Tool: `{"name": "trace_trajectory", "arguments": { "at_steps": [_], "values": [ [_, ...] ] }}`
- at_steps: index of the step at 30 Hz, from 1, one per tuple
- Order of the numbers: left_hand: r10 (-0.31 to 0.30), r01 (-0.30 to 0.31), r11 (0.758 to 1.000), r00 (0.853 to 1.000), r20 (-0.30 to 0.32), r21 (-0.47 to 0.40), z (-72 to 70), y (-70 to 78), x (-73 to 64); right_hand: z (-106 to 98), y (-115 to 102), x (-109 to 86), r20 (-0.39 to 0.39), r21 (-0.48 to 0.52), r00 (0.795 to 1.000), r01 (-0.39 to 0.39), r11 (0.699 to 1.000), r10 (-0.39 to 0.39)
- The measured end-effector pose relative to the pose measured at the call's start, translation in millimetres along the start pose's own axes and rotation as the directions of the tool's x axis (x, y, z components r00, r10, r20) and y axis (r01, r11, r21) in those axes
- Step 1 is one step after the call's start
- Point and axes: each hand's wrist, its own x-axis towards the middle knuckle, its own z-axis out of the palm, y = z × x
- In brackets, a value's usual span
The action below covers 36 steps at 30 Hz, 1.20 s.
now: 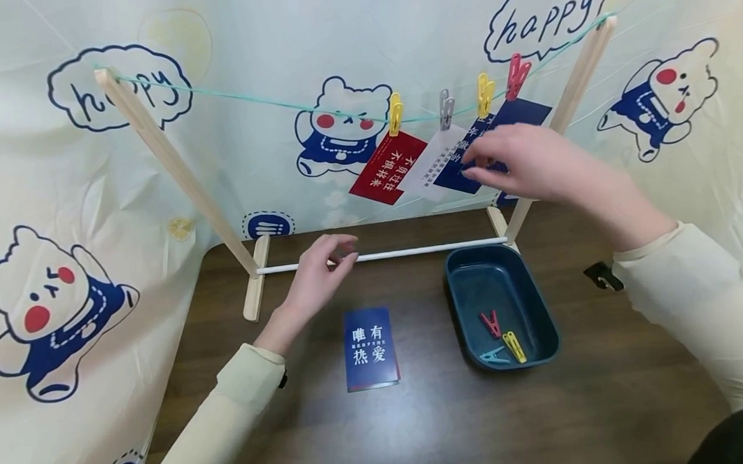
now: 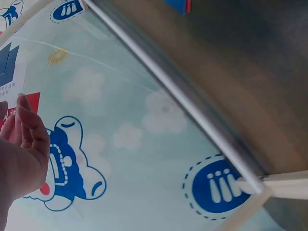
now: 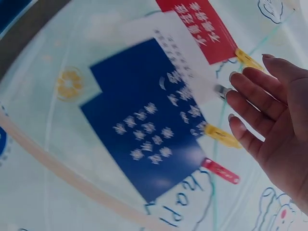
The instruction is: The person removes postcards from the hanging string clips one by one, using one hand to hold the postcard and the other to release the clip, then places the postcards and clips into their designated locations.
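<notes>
A green string (image 1: pixel 238 96) carries several clipped cards: a red card (image 1: pixel 388 168) under a yellow clothespin (image 1: pixel 395 114), a white card (image 1: pixel 427 164) under a grey clothespin (image 1: pixel 446 109), and two overlapping blue cards (image 3: pixel 139 139) under a yellow clothespin (image 1: pixel 485 96) and a red clothespin (image 1: pixel 517 77). In front of the blue cards is my right hand (image 1: pixel 525 162), its fingers loosely bent and holding nothing. My left hand (image 1: pixel 319 271), also holding nothing, hovers over the table near the white rod, thumb and fingers apart. Below and to its right lies a stack of cards, a blue one (image 1: pixel 372 372) on top.
A dark blue basin (image 1: pixel 483 272) on the right of the table holds a red clothespin (image 1: pixel 491 324), a yellow clothespin (image 1: pixel 514 347) and a blue clothespin (image 1: pixel 494 355). Wooden posts (image 1: pixel 172 162) and a white rod (image 1: pixel 410 252) form the frame. Behind it hangs a printed cloth (image 1: pixel 248 168).
</notes>
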Motion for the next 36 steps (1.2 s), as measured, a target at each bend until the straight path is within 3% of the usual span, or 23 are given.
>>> {"name": "trace_trajectory", "arguments": {
  "at_steps": [6,11,15,19,28,36],
  "values": [
    [0.039,-0.042,0.998,0.998,-0.047,-0.052,-9.3,4.9,26.2,-19.5,-10.0,30.9,-0.017,-0.043,0.999,0.027,0.999,-0.028],
    [0.011,-0.016,0.998,0.997,-0.082,-0.068,-20.2,6.3,48.8,-26.6,-16.3,53.3,-0.042,-0.056,0.999,0.032,0.998,-0.035],
    [0.000,-0.011,0.995,0.993,-0.118,-0.095,-20.8,7.8,66.8,-31.8,-13.9,64.8,-0.058,-0.060,0.998,0.000,0.998,-0.004],
    [-0.030,0.016,0.993,0.992,-0.123,-0.113,-17.9,6.9,81.1,-34.6,-6.7,79.5,-0.013,-0.041,0.998,-0.056,0.998,0.056],
    [-0.081,0.064,0.984,0.992,-0.097,-0.165,-13.2,3.5,98.8,-27.9,-3.2,106.6,0.137,-0.021,0.981,-0.133,0.991,0.134],
    [-0.078,0.058,0.982,0.991,-0.105,-0.181,-9.3,10.5,105.8,-21.0,-10.5,118.5,0.137,0.013,0.982,-0.135,0.991,0.132]
  ]
}}
